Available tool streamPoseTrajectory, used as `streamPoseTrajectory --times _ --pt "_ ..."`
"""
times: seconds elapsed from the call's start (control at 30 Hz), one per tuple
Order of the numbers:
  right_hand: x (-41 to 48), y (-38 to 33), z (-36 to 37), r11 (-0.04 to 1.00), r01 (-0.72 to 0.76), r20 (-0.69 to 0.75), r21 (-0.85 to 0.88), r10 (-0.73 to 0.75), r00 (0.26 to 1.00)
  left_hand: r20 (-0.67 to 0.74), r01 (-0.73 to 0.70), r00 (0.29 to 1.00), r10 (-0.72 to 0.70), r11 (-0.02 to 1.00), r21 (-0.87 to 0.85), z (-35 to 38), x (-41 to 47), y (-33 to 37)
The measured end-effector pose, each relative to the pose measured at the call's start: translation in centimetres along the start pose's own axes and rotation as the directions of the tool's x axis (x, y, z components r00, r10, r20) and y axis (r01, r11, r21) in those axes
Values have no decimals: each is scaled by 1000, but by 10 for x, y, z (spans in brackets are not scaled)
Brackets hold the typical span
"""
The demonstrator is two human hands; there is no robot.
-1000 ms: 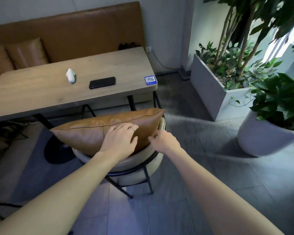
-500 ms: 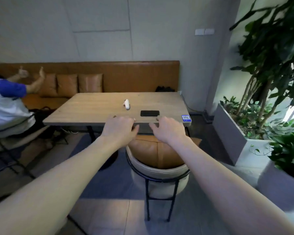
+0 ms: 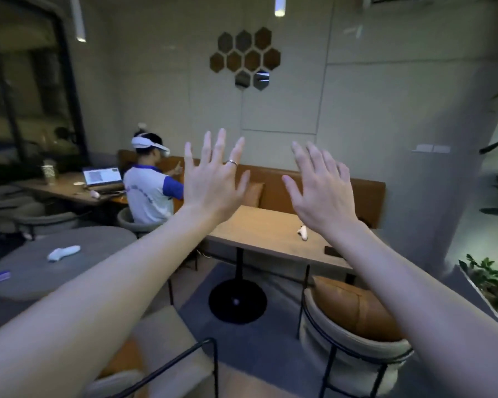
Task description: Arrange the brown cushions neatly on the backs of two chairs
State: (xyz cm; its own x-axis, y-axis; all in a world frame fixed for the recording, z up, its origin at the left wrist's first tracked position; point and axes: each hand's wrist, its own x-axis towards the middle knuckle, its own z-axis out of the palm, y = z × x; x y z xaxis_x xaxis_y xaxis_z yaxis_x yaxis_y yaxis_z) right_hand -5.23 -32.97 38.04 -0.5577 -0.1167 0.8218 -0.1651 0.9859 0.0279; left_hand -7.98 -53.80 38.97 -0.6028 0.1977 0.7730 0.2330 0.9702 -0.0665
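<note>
A pale panelled wall with a cluster of hexagonal tiles (image 3: 245, 59) fills the background, with a long brown bench (image 3: 305, 187) running along its foot behind a wooden table (image 3: 266, 234). I hold both arms raised in front of me, palms away: my left hand (image 3: 213, 179), with a ring on one finger, and my right hand (image 3: 318, 186) both have fingers spread wide and grasp nothing. The brown cushion (image 3: 354, 307) I can see most clearly stands against the inside of the back of the cream chair (image 3: 348, 360) with a black frame, at about five o'clock from my right hand and well below it, apart from both hands. A second chair (image 3: 167, 354) sits at about seven o'clock from my left hand, with a patch of brown (image 3: 124, 359) on it that is too blurred to name. One more cushion (image 3: 253, 193) shows on the bench between my two hands, farther back. On the wooden table lie one white controller (image 3: 302, 232) and one dark phone (image 3: 332, 250), partly hidden by my right forearm. At nine o'clock a grey round table (image 3: 69, 259) carries another white controller (image 3: 64, 252), and beyond it one seated person (image 3: 150, 193) wears a white headset beside one open laptop (image 3: 102, 178).
</note>
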Motion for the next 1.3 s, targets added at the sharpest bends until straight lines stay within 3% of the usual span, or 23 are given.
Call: streamPoseTrajectory --times 0.23,0.53,0.73,0.93,1.13,1.3 --pt "47 -107 -12 987 128 -105 96 -118 987 -93 89 993 -79 990 113 -57 -22 -114" --pt "67 -215 33 954 153 -74 259 -139 988 -96 233 972 -216 943 236 -75 -53 -218" --pt "66 -272 105 919 105 27 381 -125 992 -49 320 946 -320 904 282 -46 -78 -276" --pt "48 -310 203 893 67 159 446 -152 975 45 375 911 -409 872 315 27 -98 -326" --pt "29 -340 309 874 -72 374 481 -130 918 261 524 766 -587 806 275 138 -112 -355" --pt "-16 -371 379 871 -259 632 418 -75 771 426 623 610 -668 737 263 212 -145 -378"
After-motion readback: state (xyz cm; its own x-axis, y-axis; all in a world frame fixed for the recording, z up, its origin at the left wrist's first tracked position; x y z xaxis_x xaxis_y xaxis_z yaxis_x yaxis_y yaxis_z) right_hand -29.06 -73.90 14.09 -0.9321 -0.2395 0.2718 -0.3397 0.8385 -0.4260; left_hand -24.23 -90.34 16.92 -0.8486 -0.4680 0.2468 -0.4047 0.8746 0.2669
